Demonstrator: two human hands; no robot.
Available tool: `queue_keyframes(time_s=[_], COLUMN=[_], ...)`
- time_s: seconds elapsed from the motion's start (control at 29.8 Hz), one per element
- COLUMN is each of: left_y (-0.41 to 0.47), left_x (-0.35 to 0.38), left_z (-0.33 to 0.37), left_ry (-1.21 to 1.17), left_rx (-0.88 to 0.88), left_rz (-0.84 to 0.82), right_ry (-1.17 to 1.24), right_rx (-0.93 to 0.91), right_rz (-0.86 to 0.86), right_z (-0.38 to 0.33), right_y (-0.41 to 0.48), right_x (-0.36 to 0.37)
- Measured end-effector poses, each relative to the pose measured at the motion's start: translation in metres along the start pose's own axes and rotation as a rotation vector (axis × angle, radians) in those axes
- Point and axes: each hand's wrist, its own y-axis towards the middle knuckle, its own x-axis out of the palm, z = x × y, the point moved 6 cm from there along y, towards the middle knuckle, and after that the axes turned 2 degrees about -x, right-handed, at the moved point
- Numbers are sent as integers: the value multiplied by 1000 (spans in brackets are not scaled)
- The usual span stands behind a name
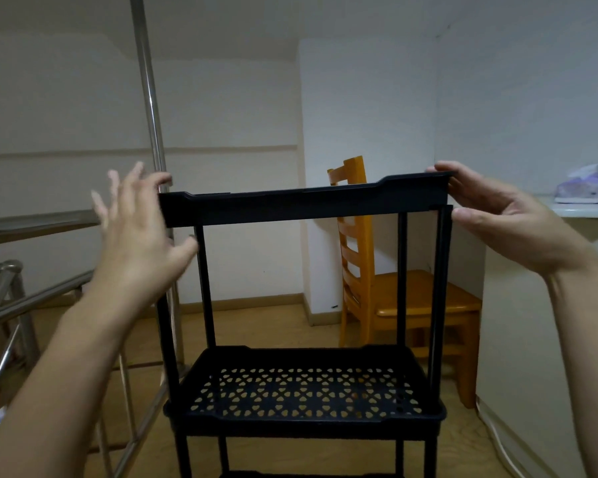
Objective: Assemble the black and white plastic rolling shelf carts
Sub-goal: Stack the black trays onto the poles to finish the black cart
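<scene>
Cart (304, 422) of matte black plastic stands on a tan wooden floor (256, 326) straight ahead, with thin round posts (402, 288) joining its tiers. Its lower shelf (304, 357) is pierced with heart-shaped holes. The right hand (504, 219) pinches the right end of the top shelf (304, 205), fingers above and thumb below. The left hand (135, 236), blurred, is spread beside the left end. Behind stand an orange ladder-back chair (411, 298), white walls (239, 115) and a polished steel railing (152, 115).
</scene>
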Motion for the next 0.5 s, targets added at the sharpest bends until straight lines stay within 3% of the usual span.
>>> queue_keyframes(time_s=[0.07,0.13,0.2,0.34,0.5], left_y=[-10,-21,-26,-30,-27], left_x=[5,20,38,55,61], left_z=[58,120,169,229,245], left_ry=[76,34,-14,-101,-184], left_rx=[207,470,623,735,684], left_rz=[60,51,26,161,241], right_ry=[17,46,67,144,88], right_rx=[-7,-15,-34,-86,-55], right_rz=[10,33,60,110,215], right_z=[2,4,4,3,-1], right_y=[0,-1,-1,0,-6], right_x=[2,2,1,4,8])
